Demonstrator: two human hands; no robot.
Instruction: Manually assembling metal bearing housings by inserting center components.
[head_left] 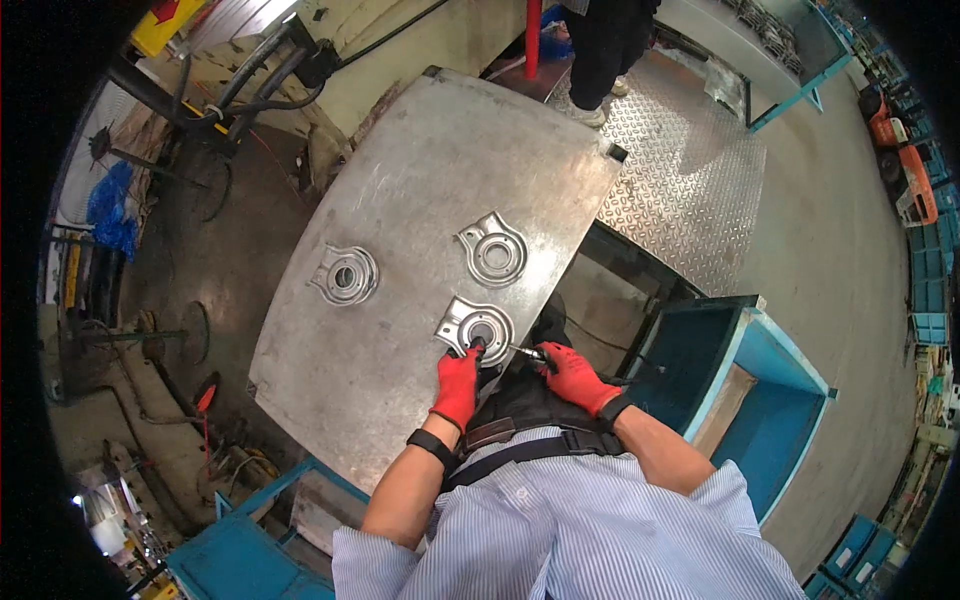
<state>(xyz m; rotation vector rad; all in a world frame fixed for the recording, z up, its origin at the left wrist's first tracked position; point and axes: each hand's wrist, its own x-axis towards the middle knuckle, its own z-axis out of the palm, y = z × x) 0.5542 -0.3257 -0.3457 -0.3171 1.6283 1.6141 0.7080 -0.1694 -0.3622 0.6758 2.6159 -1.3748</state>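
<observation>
Both hands wear red gloves with black fingertips. My left hand (457, 385) grips the near left edge of a stamped metal bracket (467, 316), round with a central hole and a flat tab at its upper left. The bracket lies at the table's near edge. My right hand (578, 377) is closed around a small hand tool (538, 354) with a dark body and a thin metal shaft. Its tip points at the bracket's right rim; whether they touch, I cannot tell. A similar bracket (497, 252) rests just beyond, and more stacked brackets (348, 277) lie to the left.
Under the brackets is a grey metal table (420, 180). A blue bin (770, 400) stands right, a blue metal frame (240, 550) lower left. Another person's legs (605, 50) are on the tread-plate floor (680, 160) beyond the table. Dark machine arms (250, 90) rise at far left.
</observation>
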